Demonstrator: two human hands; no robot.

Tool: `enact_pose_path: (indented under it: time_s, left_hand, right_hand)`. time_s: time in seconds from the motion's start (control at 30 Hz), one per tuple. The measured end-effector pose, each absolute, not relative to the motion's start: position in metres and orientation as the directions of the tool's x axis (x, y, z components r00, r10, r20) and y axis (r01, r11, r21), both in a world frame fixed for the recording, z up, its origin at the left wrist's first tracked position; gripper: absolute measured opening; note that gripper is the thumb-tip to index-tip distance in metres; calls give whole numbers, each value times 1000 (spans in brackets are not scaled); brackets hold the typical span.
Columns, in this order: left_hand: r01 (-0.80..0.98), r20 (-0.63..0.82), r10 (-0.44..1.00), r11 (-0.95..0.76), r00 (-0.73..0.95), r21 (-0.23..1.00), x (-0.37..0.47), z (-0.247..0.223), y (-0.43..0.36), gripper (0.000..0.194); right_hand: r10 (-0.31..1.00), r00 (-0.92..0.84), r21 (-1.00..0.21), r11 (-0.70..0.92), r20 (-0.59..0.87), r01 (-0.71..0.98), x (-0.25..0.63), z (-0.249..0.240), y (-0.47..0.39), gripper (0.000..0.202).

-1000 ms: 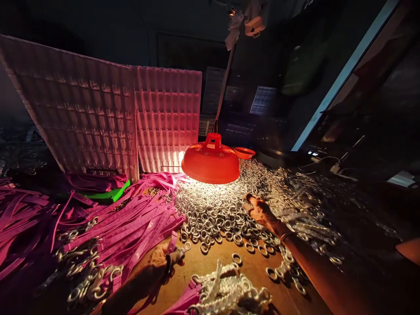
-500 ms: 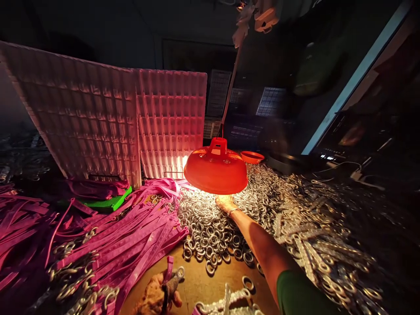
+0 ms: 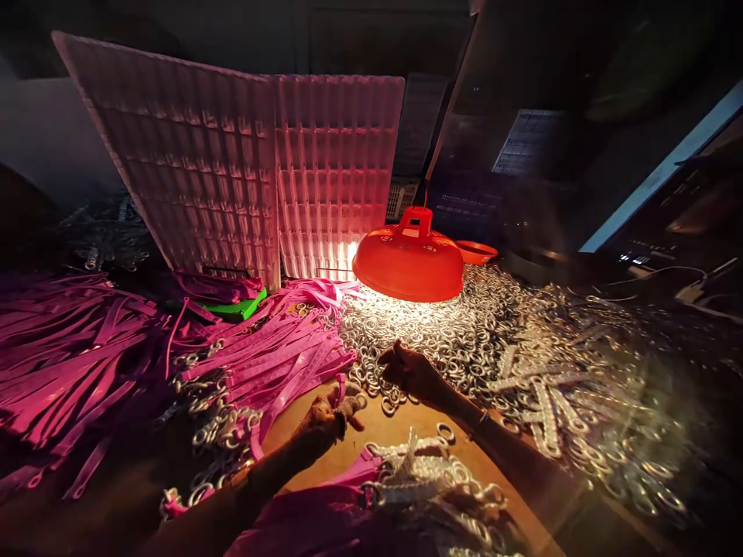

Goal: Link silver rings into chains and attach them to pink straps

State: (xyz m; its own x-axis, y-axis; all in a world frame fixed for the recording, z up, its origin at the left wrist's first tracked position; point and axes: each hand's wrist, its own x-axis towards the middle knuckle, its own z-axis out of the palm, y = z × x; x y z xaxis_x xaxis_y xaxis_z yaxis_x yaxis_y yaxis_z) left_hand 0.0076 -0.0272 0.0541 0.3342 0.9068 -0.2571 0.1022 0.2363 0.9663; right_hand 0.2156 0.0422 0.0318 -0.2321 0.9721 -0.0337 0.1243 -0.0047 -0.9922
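My left hand (image 3: 325, 419) is closed around a pink strap (image 3: 340, 382). A ring on a pale end piece (image 3: 358, 401) sticks out past its fingers. My right hand (image 3: 409, 370) hovers at the near edge of a heap of metal rings (image 3: 441, 333), its fingers pinched together. It is in shadow, and whatever it pinches is too dark to make out. Beneath and between my arms lies a pile of pink straps with pale ringed ends (image 3: 441, 487). One loose ring (image 3: 446, 432) rests on the brown tabletop (image 3: 296, 449).
A red lamp shade (image 3: 408, 263) hangs low over the rings. Pink straps (image 3: 290, 348) are heaped at the left by a green tray (image 3: 241, 308). Pale ringed strips (image 3: 546, 410) spread to the right. Ribbed plastic panels (image 3: 337, 170) stand behind, near a red bowl (image 3: 477, 251).
My right hand has drawn back toward me from the rings under the lamp. My left hand has risen with its strap, and the two hands are closer. The camera view has shifted.
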Motion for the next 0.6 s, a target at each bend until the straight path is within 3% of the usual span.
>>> enact_pose_path:
  time_s: [0.07,0.3,0.47,0.6]
  left_hand:
    - [118,-226,908,196,353,973,8,58,-28,45]
    - [23,-212,921,217,327,976,2,55,-35,45]
    - [-95,-171,933,211,316,973,-6,37,-25,46]
    - [-155,-75,932,138,356,978,-19,19,-16,40]
  right_hand:
    - [944,-313,-993,-113,-100,-23,200,33,26,52]
    - [905,-424,-998,9,-18,60,172,43,6,32]
    - [973,-231,-999,-17,-7,-43,159,29,4,33]
    - [976,-167,-988,-148,-139,-43,153,6,1,39]
